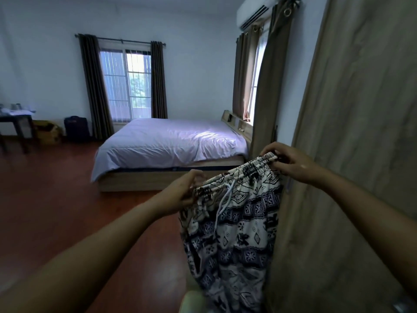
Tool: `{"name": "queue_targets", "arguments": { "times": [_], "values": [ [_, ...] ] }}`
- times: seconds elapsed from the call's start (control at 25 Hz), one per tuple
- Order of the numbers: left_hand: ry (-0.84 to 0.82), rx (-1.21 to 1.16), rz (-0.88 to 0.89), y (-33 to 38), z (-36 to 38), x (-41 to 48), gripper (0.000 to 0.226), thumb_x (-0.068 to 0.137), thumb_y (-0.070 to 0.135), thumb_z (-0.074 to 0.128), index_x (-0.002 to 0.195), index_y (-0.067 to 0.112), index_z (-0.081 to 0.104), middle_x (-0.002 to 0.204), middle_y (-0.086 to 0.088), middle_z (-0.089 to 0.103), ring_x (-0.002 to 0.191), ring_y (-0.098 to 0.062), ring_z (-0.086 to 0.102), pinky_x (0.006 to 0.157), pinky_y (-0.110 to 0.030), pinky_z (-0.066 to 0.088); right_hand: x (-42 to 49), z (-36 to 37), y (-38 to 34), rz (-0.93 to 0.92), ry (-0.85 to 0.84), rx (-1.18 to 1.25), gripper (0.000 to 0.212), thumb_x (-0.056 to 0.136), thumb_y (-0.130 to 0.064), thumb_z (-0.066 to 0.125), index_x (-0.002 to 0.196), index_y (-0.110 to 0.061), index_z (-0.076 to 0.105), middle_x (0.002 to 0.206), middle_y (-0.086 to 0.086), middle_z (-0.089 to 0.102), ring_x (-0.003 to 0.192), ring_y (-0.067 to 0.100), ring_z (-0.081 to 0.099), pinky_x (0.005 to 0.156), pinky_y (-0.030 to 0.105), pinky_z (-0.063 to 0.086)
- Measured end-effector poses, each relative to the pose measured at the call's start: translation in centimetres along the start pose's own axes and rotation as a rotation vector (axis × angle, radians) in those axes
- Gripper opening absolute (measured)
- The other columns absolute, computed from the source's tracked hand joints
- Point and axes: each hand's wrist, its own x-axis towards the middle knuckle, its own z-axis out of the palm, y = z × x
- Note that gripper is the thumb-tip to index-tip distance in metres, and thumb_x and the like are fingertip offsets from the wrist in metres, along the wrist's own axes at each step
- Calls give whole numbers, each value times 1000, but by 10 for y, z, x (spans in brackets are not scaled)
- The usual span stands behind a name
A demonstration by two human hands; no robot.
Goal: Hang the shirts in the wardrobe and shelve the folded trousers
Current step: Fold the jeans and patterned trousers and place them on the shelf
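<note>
A pair of patterned trousers, white with dark blue and black prints and a white drawstring, hangs unfolded in front of me. My left hand pinches the left end of the elastic waistband. My right hand grips the right end, held higher, so the waistband slants up to the right. The legs drop down out of view at the bottom. The light wood wardrobe stands immediately to the right, and its flat panel fills that side. No shirts are visible.
A bed with a white cover stands ahead against the right wall, below a curtained window. A second window is on the far wall. A dark table, box and dark suitcase sit far left. Red-brown floor spreads between.
</note>
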Motion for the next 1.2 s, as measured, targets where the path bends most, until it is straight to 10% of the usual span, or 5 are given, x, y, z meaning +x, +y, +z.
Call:
{"name": "queue_targets", "arguments": {
  "times": [0.12,0.32,0.64,1.2],
  "values": [
    [23,144,83,5,-29,6,36,87,19,65,117,20,46,114,15,51,101,-1,52,83,-3,36,-2,-14,-3,2,24,-92,28,83,-10,66,92,-33,52,79,-5,63,62,-3,57,58,11,42],
    [9,271,120,7,-65,14,20,85,30,67,94,24,50,98,7,62,84,-14,61,71,-26,52,-4,-21,-11,-18,26,-160,24,77,-27,74,86,-29,52,74,-4,64,60,-1,54,57,13,42],
    [-107,318,141,9,-79,18,41,77,34,75,110,21,55,112,4,63,96,-8,58,81,-21,47,-3,-23,-2,-39,10,-312,18,87,-23,62,80,-10,51,68,1,52,57,1,43,51,15,33],
    [3,6,-11,3,-100,13,15,95,12,51,105,22,46,95,-8,61,77,-12,54,68,-16,43,-17,-11,-17,-3,42,127,10,92,-8,51,95,1,48,72,3,51,60,0,48,55,12,40]
  ]
}}
